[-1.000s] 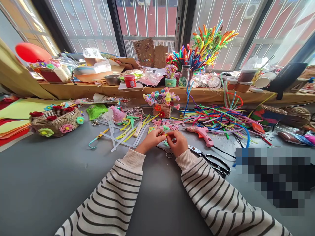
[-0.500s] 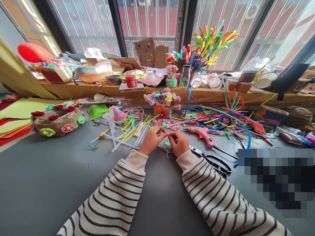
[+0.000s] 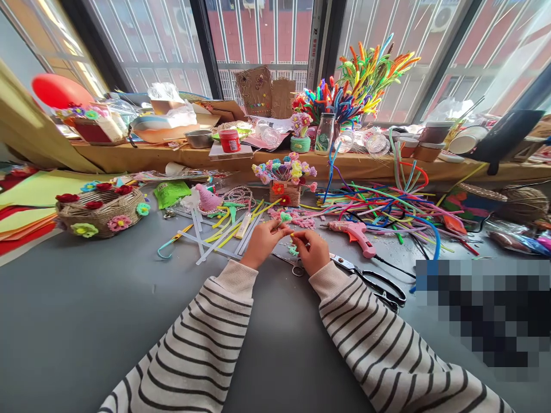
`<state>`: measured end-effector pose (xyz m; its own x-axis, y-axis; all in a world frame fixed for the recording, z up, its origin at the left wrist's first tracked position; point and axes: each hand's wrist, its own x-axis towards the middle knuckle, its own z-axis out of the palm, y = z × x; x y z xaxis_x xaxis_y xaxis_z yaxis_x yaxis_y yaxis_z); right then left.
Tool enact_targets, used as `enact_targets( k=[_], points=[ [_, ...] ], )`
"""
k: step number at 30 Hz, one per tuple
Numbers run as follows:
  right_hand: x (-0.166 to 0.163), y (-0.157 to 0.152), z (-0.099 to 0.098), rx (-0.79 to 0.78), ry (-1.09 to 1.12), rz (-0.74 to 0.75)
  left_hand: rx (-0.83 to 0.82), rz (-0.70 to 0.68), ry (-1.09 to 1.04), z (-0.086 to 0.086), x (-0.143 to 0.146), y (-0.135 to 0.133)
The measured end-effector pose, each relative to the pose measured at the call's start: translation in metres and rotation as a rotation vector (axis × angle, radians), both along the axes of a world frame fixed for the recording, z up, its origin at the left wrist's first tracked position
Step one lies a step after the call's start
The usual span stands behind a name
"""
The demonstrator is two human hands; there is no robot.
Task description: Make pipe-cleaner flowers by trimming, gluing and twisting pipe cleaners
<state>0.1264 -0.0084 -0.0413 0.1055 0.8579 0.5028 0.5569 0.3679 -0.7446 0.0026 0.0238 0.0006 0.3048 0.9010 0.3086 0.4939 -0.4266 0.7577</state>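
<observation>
My left hand [image 3: 263, 244] is closed in a pinch, and a small mint-green fuzzy piece [image 3: 285, 217] stands out just above its fingertips. My fingers hide part of it. Close beside it, my right hand [image 3: 313, 251] pinches a tiny yellow piece [image 3: 292, 234] at its fingertips, almost touching the left ones. Below and between the hands lie small scissors [image 3: 297, 268] and green trimmings [image 3: 293, 250]. A pink glue gun [image 3: 355, 234] rests right of my right hand, with large black-handled scissors [image 3: 379, 284] nearer me.
Glue sticks [image 3: 213, 248] and yellow stems [image 3: 221, 232] lie left of my hands. A flower-trimmed basket [image 3: 101, 217] stands farther left. Behind my hands is a small box of flowers [image 3: 284, 192]; many coloured pipe cleaners [image 3: 379, 201] spread to the right. A cluttered ledge [image 3: 172, 150] runs behind.
My left hand has shifted slightly left, and the mint-green piece has moved a little left and up with it. The yellow piece now shows between the fingertips. My right hand has barely moved.
</observation>
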Motion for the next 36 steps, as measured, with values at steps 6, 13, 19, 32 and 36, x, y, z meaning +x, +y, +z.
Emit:
enact_targets(
  k=[6,13,19,32,36],
  points=[
    [0.0,-0.001,0.003,-0.025,-0.031,0.055,-0.101,-0.064,-0.011,-0.003,-0.008,0.008],
    [-0.001,0.0,0.002,-0.027,0.022,0.167,-0.298,-0.159,-0.063,0.002,-0.016,0.013],
    [-0.001,-0.001,0.002,-0.041,0.011,0.034,-0.294,-0.066,-0.113,0.006,-0.014,0.008],
    [0.0,-0.002,0.003,0.003,-0.007,0.009,-0.217,-0.017,-0.135,0.002,-0.011,0.007],
    [0.0,-0.003,0.003,0.009,-0.036,0.007,-0.238,-0.006,-0.161,0.002,-0.012,0.009]
  ],
)
